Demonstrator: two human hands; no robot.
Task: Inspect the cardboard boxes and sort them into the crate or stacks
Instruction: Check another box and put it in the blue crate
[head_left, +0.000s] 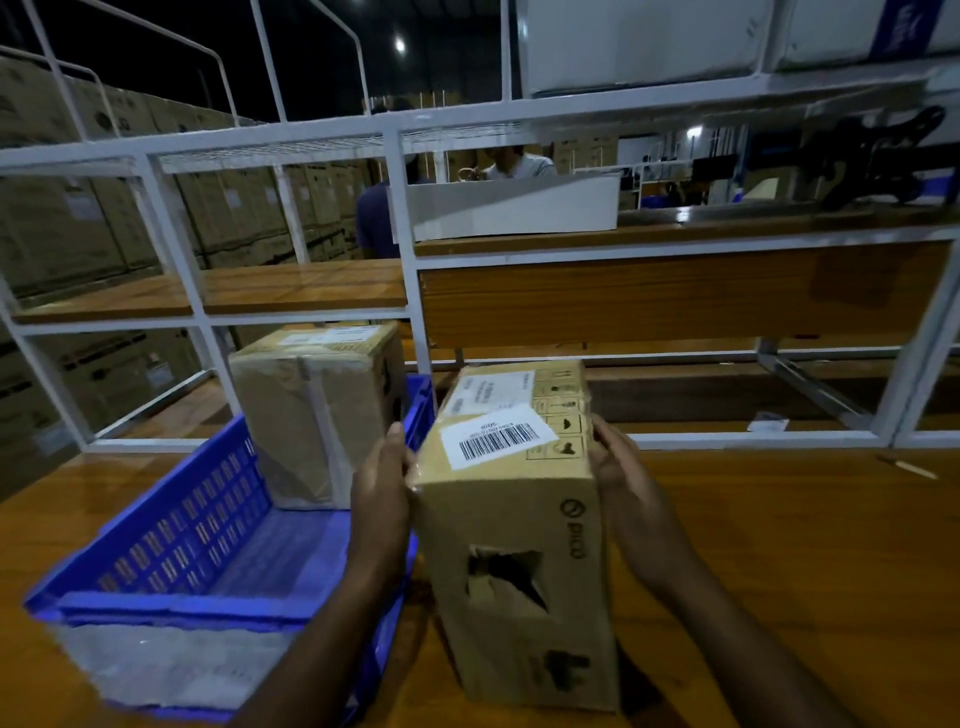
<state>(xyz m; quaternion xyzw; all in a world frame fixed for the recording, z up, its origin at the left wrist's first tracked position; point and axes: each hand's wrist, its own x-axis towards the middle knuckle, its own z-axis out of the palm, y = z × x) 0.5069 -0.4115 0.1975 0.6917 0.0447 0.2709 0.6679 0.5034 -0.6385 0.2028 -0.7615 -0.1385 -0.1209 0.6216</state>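
A tall cardboard box (524, 525) with barcode labels on top and a torn hole in its near face stands on the wooden table. My left hand (382, 493) presses flat against its left side. My right hand (626, 483) holds its right side, fingers bent round the top edge. To the left sits a blue plastic crate (171, 545). A second cardboard box (319, 410), wrapped with clear tape, stands upright in the crate's far end.
A white metal rack (405, 249) with wooden shelves rises behind the table (779, 545); a white carton (509, 205) lies on its shelf. Stacked cartons (78, 234) fill the left background. People stand beyond the rack. A small white scrap (769, 422) lies far right.
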